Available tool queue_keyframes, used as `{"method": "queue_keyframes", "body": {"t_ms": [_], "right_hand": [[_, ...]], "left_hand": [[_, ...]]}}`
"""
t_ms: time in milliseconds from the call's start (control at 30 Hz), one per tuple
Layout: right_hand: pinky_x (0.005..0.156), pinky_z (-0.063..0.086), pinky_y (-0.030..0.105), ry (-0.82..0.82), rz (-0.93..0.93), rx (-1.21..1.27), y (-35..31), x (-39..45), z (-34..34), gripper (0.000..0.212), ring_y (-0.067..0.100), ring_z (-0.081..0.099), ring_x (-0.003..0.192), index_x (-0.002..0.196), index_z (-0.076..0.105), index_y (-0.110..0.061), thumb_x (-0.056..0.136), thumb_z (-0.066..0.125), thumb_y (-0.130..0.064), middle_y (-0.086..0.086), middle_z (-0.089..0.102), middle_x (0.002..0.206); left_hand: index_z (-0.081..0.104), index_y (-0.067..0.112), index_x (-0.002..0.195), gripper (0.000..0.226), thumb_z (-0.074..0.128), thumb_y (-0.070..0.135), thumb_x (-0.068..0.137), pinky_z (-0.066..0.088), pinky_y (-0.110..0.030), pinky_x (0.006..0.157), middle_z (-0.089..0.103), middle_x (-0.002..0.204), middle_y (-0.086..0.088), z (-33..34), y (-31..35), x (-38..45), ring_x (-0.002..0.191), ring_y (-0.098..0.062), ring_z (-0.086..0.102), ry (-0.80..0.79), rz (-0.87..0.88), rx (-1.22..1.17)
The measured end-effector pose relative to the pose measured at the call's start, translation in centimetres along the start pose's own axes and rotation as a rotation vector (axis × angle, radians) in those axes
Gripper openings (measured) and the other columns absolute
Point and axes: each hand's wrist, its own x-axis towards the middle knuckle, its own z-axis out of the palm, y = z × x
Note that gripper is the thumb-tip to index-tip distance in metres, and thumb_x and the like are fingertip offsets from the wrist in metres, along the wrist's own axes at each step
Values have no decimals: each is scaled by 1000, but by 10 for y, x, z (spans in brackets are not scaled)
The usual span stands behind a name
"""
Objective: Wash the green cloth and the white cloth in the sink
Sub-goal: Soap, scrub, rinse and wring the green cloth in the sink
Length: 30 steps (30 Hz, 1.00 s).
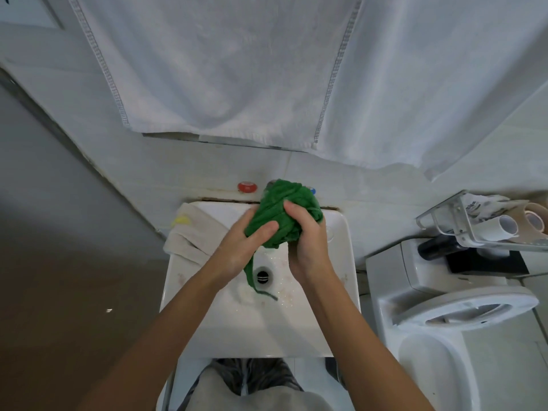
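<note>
A bunched green cloth (281,209) is held above the white sink (335,292), close to the back wall. My left hand (240,247) grips its left side, thumb across the front. My right hand (305,235) grips its right side with fingers curled over the top. A thin green tail hangs down beside the drain (262,276). A white cloth (192,235), off-white with a yellow tag, lies folded on the sink's left rim, apart from both hands.
A red tap knob (246,186) and a blue one (312,190) sit on the wall behind the cloth. Big white towels (237,69) hang overhead. A toilet (444,307) and a wire rack (489,226) with paper rolls stand at the right.
</note>
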Motion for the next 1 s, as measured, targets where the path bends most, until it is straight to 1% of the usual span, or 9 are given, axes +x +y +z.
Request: {"method": "queue_keyframes", "body": {"t_ms": [100,200,333,467,567,700,800,900,1000], "right_hand": [[71,55,29,-25,23,92,-1,1,4,37,20,68,89,110,65,-7,73,62,-10,9,71,96],[70,57,30,36,105,157,-4,4,0,41,23,68,87,116,62,1,78,64,-14,13,70,97],[75,55,32,99,-141,-250,-5,16,-18,18,20,69,89,99,68,-11,81,64,-13,8,71,93],[91,55,34,35,-268,-477,6,19,-29,39,19,60,113,127,52,-34,91,53,-18,8,57,126],[80,54,28,3,-191,-448,15,16,-21,29,9,63,97,113,56,-20,85,57,-27,-4,63,105],[63,47,27,148,-187,-465,30,15,7,20,7,52,63,79,52,-12,86,67,-24,-7,54,67],[59,43,29,250,-233,-492,37,17,19,27,10,47,58,67,54,-10,91,62,-16,-1,50,59],[59,41,30,223,-215,-512,27,38,8,33,11,43,53,60,51,-8,91,61,-11,0,45,54],[53,36,23,279,-171,-477,31,39,9,37,5,39,47,57,45,-11,93,53,-5,-1,41,52]], "left_hand": [[58,33,112,47,57,60,73,48,-26,91,68,113,2,-6,-8,2,106,-13,62,-125,-59,-50],[61,29,105,28,59,47,84,50,-21,81,72,96,8,-7,-9,1,95,-10,66,-96,-54,-89],[58,32,106,18,60,26,88,52,-28,85,69,96,13,-4,-14,-1,95,-8,65,105,3,-33],[52,32,121,36,53,9,94,49,-19,88,62,113,13,-7,-7,3,103,0,60,219,100,-22],[53,23,122,27,49,15,96,51,-21,84,63,113,5,0,1,4,104,-7,61,196,80,-145],[61,20,85,21,52,37,94,52,-30,70,65,82,2,24,5,19,79,-13,64,458,-25,-97],[52,19,59,38,52,31,95,41,-28,55,52,52,8,28,4,26,52,-6,49,659,11,-84],[51,20,57,38,52,28,94,38,-19,48,51,49,7,45,3,6,44,-3,47,615,43,13],[51,19,56,39,53,31,93,41,-23,48,54,51,3,40,6,14,46,-6,49,591,62,88]]}}
